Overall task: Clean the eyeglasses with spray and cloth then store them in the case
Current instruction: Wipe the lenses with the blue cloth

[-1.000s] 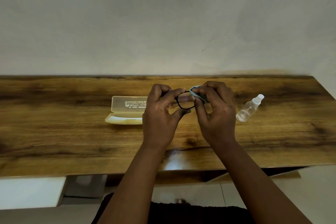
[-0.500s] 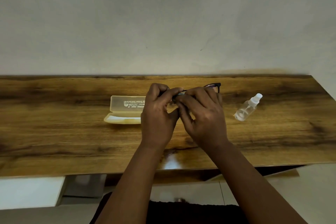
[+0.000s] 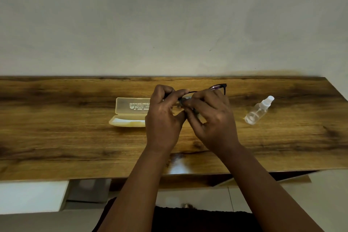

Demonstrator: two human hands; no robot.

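Observation:
Black-framed eyeglasses (image 3: pixel 219 87) are held above the wooden table (image 3: pixel 56 133), one lens sticking out past my right knuckles. My left hand (image 3: pixel 162 118) pinches the frame at its left end. My right hand (image 3: pixel 212 118) pinches a small grey-blue cloth (image 3: pixel 183 100) against the other lens, which is mostly hidden by fingers. The translucent yellowish case (image 3: pixel 130 111) lies open just left of my left hand. A small clear spray bottle (image 3: pixel 259 110) with a white cap lies on its side to the right, apart from both hands.
A plain pale wall rises directly behind the table's far edge. The table's near edge runs across the lower view, with white cabinet fronts (image 3: pixel 32 197) and floor below it.
The glasses have turned: one lens now juts out to the upper right. My right hand has slid left with the cloth onto the other lens, close against my left hand.

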